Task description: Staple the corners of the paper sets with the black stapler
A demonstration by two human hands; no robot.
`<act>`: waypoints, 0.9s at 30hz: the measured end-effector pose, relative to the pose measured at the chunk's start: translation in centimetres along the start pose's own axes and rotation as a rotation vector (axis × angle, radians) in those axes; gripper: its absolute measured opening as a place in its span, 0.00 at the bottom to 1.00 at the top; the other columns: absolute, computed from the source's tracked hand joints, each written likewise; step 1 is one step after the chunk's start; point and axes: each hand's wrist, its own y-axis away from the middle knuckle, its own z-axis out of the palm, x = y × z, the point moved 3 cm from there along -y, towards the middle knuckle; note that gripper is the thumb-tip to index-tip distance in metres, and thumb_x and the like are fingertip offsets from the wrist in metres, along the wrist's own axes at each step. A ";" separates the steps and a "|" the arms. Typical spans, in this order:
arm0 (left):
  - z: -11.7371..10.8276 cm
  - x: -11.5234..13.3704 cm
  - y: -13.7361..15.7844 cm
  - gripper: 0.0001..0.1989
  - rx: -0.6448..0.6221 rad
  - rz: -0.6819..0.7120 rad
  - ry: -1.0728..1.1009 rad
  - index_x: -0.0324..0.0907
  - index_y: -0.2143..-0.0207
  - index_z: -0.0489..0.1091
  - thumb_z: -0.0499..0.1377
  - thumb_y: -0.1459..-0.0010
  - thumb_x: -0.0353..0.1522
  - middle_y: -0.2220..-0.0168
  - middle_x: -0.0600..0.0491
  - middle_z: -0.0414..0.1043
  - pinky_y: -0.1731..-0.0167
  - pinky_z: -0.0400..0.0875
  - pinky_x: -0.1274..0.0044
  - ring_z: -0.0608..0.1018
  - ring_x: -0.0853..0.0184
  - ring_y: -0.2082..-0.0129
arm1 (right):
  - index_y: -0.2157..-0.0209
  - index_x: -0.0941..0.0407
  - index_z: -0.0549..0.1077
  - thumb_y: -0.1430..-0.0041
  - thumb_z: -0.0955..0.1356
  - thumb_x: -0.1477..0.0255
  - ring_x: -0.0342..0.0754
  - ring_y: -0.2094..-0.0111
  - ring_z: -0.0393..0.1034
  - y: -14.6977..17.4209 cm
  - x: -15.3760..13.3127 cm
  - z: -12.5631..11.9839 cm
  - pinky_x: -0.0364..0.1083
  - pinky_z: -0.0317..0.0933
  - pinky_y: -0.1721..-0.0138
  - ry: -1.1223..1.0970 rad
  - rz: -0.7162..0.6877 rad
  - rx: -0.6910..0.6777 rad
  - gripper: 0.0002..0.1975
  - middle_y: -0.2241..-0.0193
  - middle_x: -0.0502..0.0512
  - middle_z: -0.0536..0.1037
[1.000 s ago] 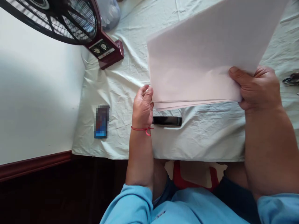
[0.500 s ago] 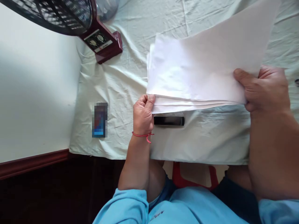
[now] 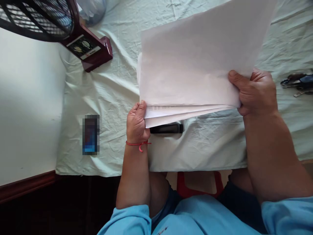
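Note:
Several white paper sheets (image 3: 193, 68) are held up between my two hands over the cloth-covered table. My left hand (image 3: 137, 121) pinches their lower left corner, thumb on top. At the lower right, my right hand (image 3: 256, 91) grips the sheets with its thumb across the top face and its fingers hidden behind. The lower edges fan apart on the left, and a strip of faint print shows on one sheet. Just below the papers lies a black oblong object (image 3: 167, 128), possibly a stapler, partly covered by them and my left hand.
A dark red electric fan (image 3: 94, 54) stands at the upper left by the wall, with a clear plastic container (image 3: 91, 11) behind it. A blurred-out phone-like object (image 3: 90, 134) lies at left. Keys (image 3: 298, 83) rest at far right on the pale green tablecloth (image 3: 207, 150).
The view has shifted, so most things sit farther left and the keys show more fully. The sheets' lower edges have spread wider at the left, showing some print. Both hands keep their hold.

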 end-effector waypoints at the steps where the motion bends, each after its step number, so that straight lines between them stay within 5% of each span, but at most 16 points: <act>1: -0.1 0.0 -0.1 0.30 -0.002 -0.003 0.014 0.47 0.60 0.78 0.85 0.45 0.55 0.58 0.48 0.88 0.50 0.91 0.65 0.92 0.49 0.47 | 0.59 0.55 0.89 0.46 0.88 0.70 0.51 0.52 0.87 0.1 -0.1 0.1 0.54 0.88 0.46 -0.023 -0.003 -0.013 0.15 0.55 0.53 0.91; 8: -1.1 -0.4 -0.5 0.30 0.055 -0.033 0.006 0.48 0.65 0.75 0.89 0.50 0.51 0.60 0.51 0.88 0.49 0.93 0.65 0.92 0.51 0.49 | 0.63 0.54 0.89 0.51 0.88 0.70 0.47 0.60 0.85 0.9 -0.6 0.7 0.51 0.88 0.47 -0.040 0.000 -0.038 0.14 0.60 0.49 0.91; 12: -0.3 -0.4 -0.1 0.29 -0.007 -0.047 0.059 0.45 0.57 0.81 0.84 0.41 0.57 0.52 0.43 0.90 0.45 0.93 0.61 0.91 0.45 0.40 | 0.63 0.55 0.90 0.54 0.88 0.70 0.46 0.63 0.84 1.0 -0.5 0.8 0.49 0.87 0.52 -0.052 0.009 -0.033 0.16 0.61 0.50 0.91; 19: 0.3 -0.3 0.3 0.30 -0.008 -0.041 0.167 0.45 0.54 0.86 0.88 0.45 0.54 0.48 0.45 0.92 0.36 0.91 0.60 0.90 0.44 0.37 | 0.66 0.54 0.90 0.68 0.94 0.59 0.47 0.65 0.86 -0.1 0.2 0.4 0.52 0.89 0.52 -0.064 0.001 -0.042 0.28 0.63 0.48 0.91; 23: -0.2 -0.4 -0.1 0.28 -0.021 0.007 0.132 0.45 0.59 0.86 0.87 0.44 0.56 0.56 0.47 0.90 0.44 0.92 0.62 0.91 0.47 0.45 | 0.65 0.54 0.90 0.65 0.94 0.55 0.50 0.62 0.88 0.0 0.0 0.4 0.59 0.89 0.44 -0.064 -0.058 -0.081 0.29 0.62 0.48 0.91; 27: -1.8 -0.2 -1.8 0.31 0.052 0.220 -0.006 0.45 0.69 0.79 0.89 0.50 0.55 0.68 0.57 0.79 0.56 0.84 0.74 0.83 0.65 0.63 | 0.58 0.53 0.91 0.54 0.92 0.50 0.56 0.46 0.90 0.4 -0.7 0.6 0.64 0.83 0.32 -0.035 -0.249 -0.123 0.28 0.56 0.49 0.92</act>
